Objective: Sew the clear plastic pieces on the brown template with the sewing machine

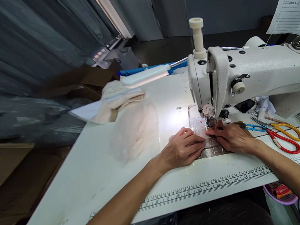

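A sewing machine (202, 80) stands on the white table, with a small pale piece of fabric (199, 123) bearing red marks beneath its presser foot (211, 121). My left hand (184, 146) lies on the left part of this fabric, fingers stretched out and pressed down. From the right, my right hand (233, 137) rests beside the foot, its index finger extended onto the fabric and its other fingers bent beneath. Under both hands is a shiny taped plate (209, 153). The fingertips partly hide the fabric's near edge.
Red-and-yellow scissors (286, 133) and blue thread snips (255, 127) lie right of my right hand. A sheer bag of pale material (136, 132) sits at left, near folded cloth (122, 102) and a lamp (147, 75). A printed ruler (206, 189) follows the front edge.
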{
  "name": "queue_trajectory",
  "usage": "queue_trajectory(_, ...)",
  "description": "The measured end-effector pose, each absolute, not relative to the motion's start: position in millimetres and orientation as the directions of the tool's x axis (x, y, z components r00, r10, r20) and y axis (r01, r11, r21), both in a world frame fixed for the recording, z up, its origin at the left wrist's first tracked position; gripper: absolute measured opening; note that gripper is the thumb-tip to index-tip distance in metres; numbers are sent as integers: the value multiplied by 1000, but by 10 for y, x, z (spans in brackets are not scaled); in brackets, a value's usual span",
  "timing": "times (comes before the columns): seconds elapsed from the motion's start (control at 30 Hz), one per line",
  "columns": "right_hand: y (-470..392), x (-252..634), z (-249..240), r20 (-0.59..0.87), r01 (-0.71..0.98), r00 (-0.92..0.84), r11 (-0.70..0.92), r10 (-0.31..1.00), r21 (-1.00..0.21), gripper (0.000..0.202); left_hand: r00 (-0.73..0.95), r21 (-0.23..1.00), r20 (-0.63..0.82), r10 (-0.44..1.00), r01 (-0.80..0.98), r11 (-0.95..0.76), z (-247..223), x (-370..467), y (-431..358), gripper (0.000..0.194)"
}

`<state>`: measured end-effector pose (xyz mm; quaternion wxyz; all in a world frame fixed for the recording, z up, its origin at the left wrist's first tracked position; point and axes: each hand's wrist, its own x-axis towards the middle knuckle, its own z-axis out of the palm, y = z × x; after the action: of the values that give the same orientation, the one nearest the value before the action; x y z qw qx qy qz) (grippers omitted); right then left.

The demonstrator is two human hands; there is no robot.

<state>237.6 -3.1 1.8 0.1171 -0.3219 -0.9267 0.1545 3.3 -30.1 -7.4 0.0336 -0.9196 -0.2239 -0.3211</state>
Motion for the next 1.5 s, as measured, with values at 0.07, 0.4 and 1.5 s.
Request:
queue_trajectory(0.07,-35,2396,5,152,546,-755,739,639,-395,44,694,82,604,392,435,-897,-71,33,-302,8)
queue_trajectory(0.4,-93,2417,2,260,407,-813,828,521,-385,33,695,92,590,410,446,-890,-73,29,-300,8)
queue_trajectory(1.5,-188,2375,-2,235,483,-813,843,532,-236,32,720,-26,526,453,546,-837,-138,-32,-314,9)
